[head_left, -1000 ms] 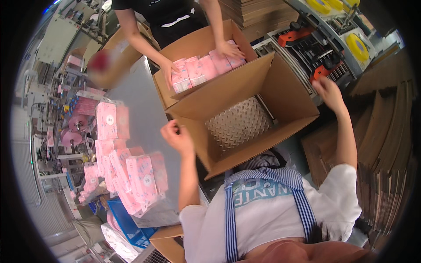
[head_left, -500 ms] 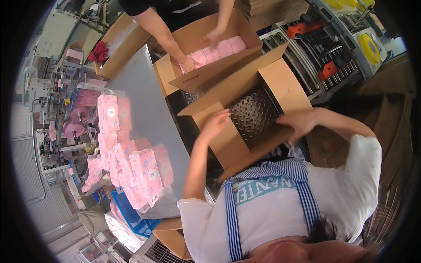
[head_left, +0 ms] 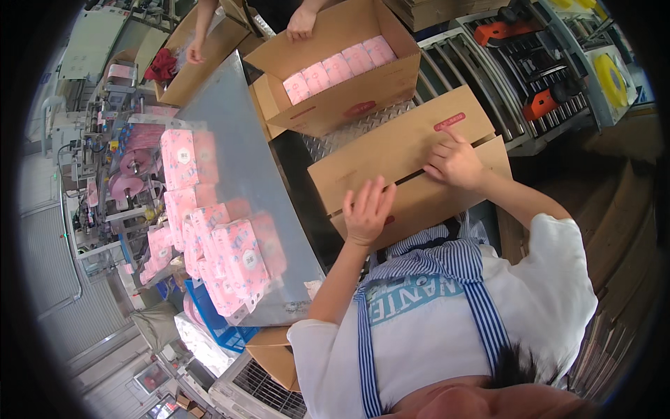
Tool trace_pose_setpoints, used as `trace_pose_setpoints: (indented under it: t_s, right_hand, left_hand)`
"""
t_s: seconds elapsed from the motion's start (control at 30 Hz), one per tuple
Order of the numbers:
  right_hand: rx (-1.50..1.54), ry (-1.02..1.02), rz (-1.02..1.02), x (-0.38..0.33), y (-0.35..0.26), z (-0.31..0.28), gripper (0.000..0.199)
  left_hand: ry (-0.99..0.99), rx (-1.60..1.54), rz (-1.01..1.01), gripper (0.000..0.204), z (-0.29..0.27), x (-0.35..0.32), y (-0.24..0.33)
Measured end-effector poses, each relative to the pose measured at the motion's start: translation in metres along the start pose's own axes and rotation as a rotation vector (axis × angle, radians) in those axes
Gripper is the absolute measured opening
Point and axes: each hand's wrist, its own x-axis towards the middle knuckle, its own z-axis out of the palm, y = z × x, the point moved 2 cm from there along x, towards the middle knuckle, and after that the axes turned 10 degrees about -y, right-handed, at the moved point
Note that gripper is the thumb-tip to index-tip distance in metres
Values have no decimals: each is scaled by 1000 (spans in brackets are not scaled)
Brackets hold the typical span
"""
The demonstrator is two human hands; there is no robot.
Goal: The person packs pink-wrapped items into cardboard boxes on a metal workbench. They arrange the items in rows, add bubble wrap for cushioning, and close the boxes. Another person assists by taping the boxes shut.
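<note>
In front of me sits a cardboard carton (head_left: 401, 157), its two long flaps folded over and almost meeting along a dark narrow gap. My left hand (head_left: 366, 213) lies on the near flap (head_left: 429, 202) by its left end, fingers spread, fingertips reaching toward the gap. Farther right, my right hand (head_left: 452, 160) rests across the gap with its index finger stretched onto the far flap and the other fingers loosely bent. Neither hand grips anything. The carton's inside is hidden beneath the flaps.
Beyond stands an open carton (head_left: 363, 105) holding a row of pink packs (head_left: 337, 68); a co-worker's hand (head_left: 301, 24) is at its rim. Pink packs (head_left: 234, 255) are piled on the metal table (head_left: 241, 140) at left. A roller conveyor (head_left: 474, 77) runs at right.
The long flaps of my carton have come down over its opening, and my hands now lie on them. The co-worker's hands have left the pink packs, one moving left.
</note>
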Motion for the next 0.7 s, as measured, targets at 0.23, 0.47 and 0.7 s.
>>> trace_pose_setpoints:
  t_s: [0.23,0.47,0.7]
  right_hand:
    - [363,582,907,-77,122,96,39]
    - [886,-85,1061,-139,124,102,40]
    - [660,-232,1153,-240,209,223,63]
  left_hand:
    - [-223,-513,-804,64,60,-123,-137]
    - [-304,-482,-1118,66,62,-115,-118]
    - [-458,-435,-1017,70,67,-22,-117]
